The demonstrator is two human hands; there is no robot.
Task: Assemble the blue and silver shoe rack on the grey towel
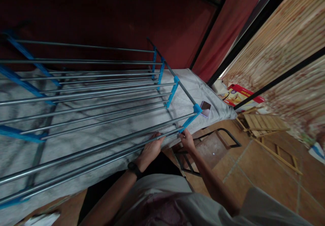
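A rack of grey metal tubes (109, 144) joined by blue plastic brackets (190, 121) lies across a cloth-covered surface. My left hand (151, 148), a dark band on its wrist, has its fingers closed around a lower tube of the nearest row. At the near right corner, my right hand (187, 140) pinches the bottom end of the blue bracket where the tubes meet it. The right fingertips are partly hidden by that joint. Beyond the corner, a phone (205, 109) rests on the grey cloth (188, 80).
Dark red panels (114, 16) stand behind the rack, and black frame bars (241, 36) rise at the right. On the tiled floor are a black-framed chair (213, 148), a folded wooden chair (266, 122) and a red and yellow box (241, 95).
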